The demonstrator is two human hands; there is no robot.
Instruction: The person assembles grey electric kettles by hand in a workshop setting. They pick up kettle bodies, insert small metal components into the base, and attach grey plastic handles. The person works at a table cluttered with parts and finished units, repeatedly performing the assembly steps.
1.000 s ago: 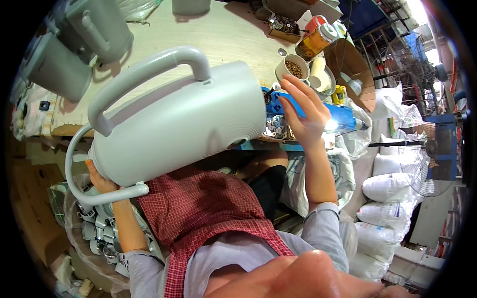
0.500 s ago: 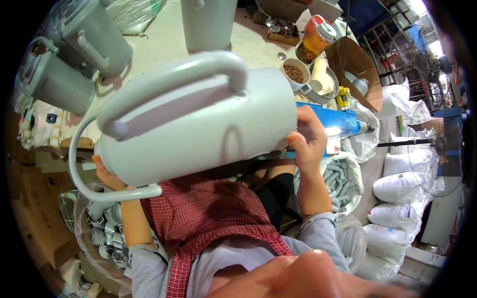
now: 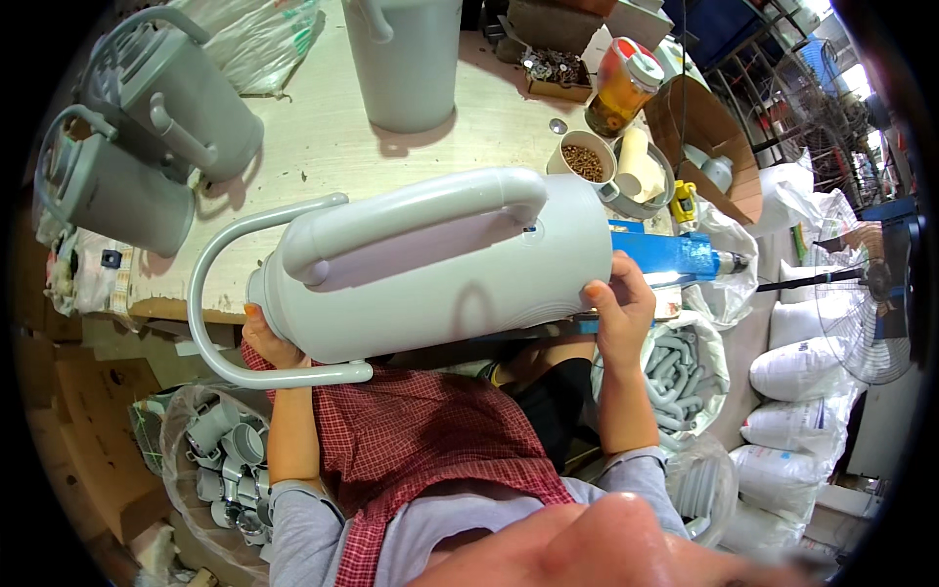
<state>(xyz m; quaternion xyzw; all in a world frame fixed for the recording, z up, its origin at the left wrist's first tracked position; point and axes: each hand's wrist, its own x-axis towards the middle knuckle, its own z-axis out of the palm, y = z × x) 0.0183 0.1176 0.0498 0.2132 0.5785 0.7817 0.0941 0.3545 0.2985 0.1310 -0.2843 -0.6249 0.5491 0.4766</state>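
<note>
A large pale grey plastic jug [image 3: 440,293] lies on its side across my front, above my lap at the table's near edge. Its long side handle [image 3: 421,220] faces up, and a curved carrying handle [image 3: 201,303] loops out round the left end. My left hand [image 3: 269,338] is closed on the jug's narrower end, partly hidden behind it. Around the right end, my right hand [image 3: 623,308] grips the lower rim, thumb on the near side. Just beyond that hand is a blue tool-like fixture [image 3: 675,256] with a metal tip.
More grey jugs [image 3: 401,68] stand on the table [image 3: 303,127]. A cup of brass-coloured screws [image 3: 582,161], a jar [image 3: 626,88] and a yellow tool [image 3: 683,201] lie right. Grey handles fill a sack [image 3: 675,377]; a bag of grey parts [image 3: 230,460] is lower left. A fan [image 3: 851,303] stands right.
The jug has come nearer to me and slightly right in the picture, and sits more level. Both hands keep hold of its ends. The whole view has shifted a little too.
</note>
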